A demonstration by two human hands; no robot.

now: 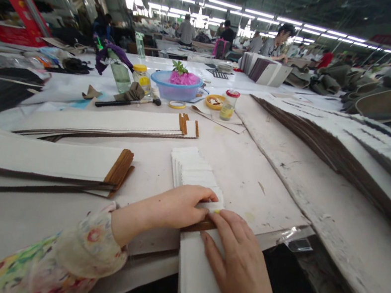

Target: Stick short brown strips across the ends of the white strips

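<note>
From my remote station, I see a strip under the right hand, layered pieces just beyond. Stacks of strips lie left, a long pile right, a basin farther back.

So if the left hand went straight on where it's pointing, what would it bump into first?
Probably the right hand, which lies just ahead of the left hand; whether they touch is hard to tell.
</note>
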